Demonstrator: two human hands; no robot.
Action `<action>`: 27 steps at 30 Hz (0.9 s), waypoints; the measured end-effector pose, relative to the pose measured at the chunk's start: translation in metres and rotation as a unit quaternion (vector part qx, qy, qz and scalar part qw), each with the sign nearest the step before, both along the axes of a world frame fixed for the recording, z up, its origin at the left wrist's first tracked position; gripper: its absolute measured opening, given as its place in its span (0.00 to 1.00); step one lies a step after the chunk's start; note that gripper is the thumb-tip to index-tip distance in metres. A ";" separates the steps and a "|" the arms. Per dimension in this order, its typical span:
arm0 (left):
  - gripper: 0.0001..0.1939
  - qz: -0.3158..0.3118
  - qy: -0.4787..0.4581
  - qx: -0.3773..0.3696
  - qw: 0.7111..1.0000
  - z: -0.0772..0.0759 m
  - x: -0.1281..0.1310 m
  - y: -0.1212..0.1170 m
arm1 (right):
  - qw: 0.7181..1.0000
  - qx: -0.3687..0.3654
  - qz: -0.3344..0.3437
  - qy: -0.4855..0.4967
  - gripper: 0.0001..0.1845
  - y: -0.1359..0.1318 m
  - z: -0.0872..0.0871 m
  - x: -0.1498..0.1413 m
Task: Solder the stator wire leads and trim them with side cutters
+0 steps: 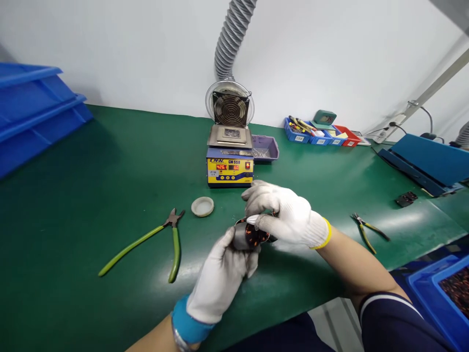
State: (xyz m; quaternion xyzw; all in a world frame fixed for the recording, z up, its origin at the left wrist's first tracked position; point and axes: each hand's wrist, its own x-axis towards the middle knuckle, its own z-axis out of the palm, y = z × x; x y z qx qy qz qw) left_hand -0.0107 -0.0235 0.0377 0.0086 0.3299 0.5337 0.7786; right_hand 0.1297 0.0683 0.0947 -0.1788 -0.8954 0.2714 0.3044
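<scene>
left grip (222,278) around grey cylinder (241,238), right grip (286,215) over

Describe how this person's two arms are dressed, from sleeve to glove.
The left glove is white with a blue cuff; a silvery band shows beside it. The right glove is white knit, edged in yellow. Both look smudged grey in places. The right sleeve is navy and short, with a white stripe; the left is out of view.

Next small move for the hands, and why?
Probably lift the right hand slightly to check the copper-flecked end of the grey cylinder: it partly covers that end, while the left hand already supports the cylinder.
</scene>
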 end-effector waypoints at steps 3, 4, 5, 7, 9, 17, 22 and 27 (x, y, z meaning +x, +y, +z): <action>0.09 0.149 -0.031 -0.004 0.988 -0.001 -0.009 0.006 | 0.994 0.107 0.001 -0.014 0.03 -0.007 0.017 0.000; 0.12 0.162 -0.030 -0.002 0.986 -0.002 -0.011 0.007 | 0.993 0.118 0.012 -0.016 0.03 -0.009 0.022 -0.001; 0.15 0.147 -0.025 0.003 0.989 -0.004 -0.013 0.008 | 0.992 0.121 0.022 -0.017 0.03 -0.010 0.027 -0.001; 0.18 0.053 -0.021 0.022 0.998 -0.007 -0.012 0.007 | 0.992 0.117 0.037 -0.014 0.02 -0.012 0.032 -0.002; 0.22 -0.044 -0.021 0.062 0.997 -0.009 -0.009 0.003 | 0.993 0.108 0.036 -0.018 0.03 -0.012 0.031 -0.002; 0.18 0.027 0.133 0.136 0.981 -0.010 -0.008 0.001 | 0.969 -0.089 -0.103 0.207 0.05 -0.008 0.004 0.015; 0.26 -0.051 0.085 0.054 0.994 -0.006 -0.008 0.006 | 0.979 -0.158 -0.094 0.092 0.15 0.001 -0.011 0.030; 0.31 -0.109 0.116 0.047 0.986 -0.018 -0.005 0.002 | 0.982 -0.144 0.047 -0.110 0.40 -0.013 -0.032 0.020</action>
